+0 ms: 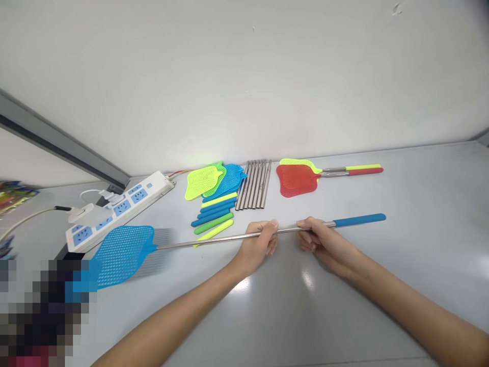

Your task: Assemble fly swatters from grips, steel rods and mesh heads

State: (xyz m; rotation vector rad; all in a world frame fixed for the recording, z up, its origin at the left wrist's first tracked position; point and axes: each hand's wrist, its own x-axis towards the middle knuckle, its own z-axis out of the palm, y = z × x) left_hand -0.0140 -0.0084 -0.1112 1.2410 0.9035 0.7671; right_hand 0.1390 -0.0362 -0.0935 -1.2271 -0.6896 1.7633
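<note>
A blue fly swatter with a long extended metal rod lies across my view, its paddle at the left and its blue grip at the right. My left hand is closed around the middle of the rod. Farther right, my right hand pinches the rod just short of the grip. Behind my hands, several loose metal rods lie side by side. Left of them sit loose swatter heads, yellow-green and blue, with several blue, green and yellow grip sleeves in front.
Two swatters with short rods, one red and one yellow, lie at the back right by the wall. A white power strip with plugs and cables stands at the left, close to the blue paddle. Shiny packets lie at the far left.
</note>
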